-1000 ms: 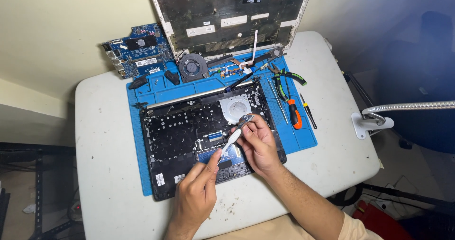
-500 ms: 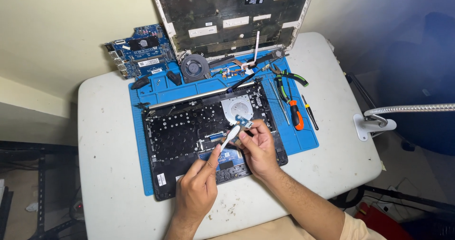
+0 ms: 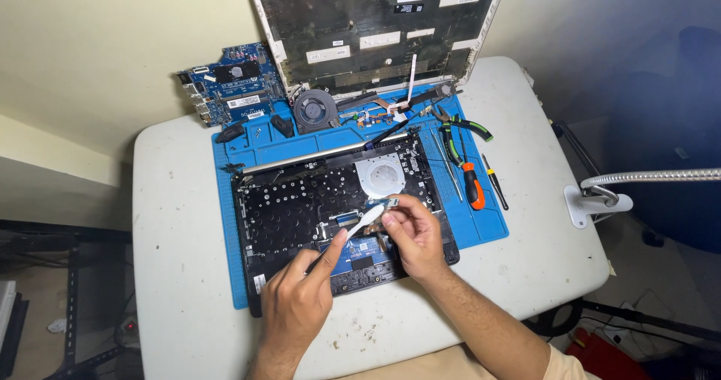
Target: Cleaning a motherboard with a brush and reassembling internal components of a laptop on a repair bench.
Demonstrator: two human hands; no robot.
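We see the left hand [image 3: 297,309] pinching a white brush [image 3: 359,222], its head reaching up to a small circuit board [image 3: 383,202] that the right hand [image 3: 413,233] holds closed between fingertips. Directly beneath both grips lies the opened laptop base [image 3: 293,211] on a blue mat [image 3: 481,226]. Beyond the right hand's grip lie pliers [image 3: 458,132] and an orange-handled screwdriver [image 3: 473,185]; a fan [image 3: 314,110] sits farther up.

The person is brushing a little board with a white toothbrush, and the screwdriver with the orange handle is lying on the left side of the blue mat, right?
Not quite. The head view shows the orange-handled screwdriver on the right side of the blue mat, beside the green-handled pliers. The rest holds: the left hand holds the white toothbrush against the little board in the right hand.
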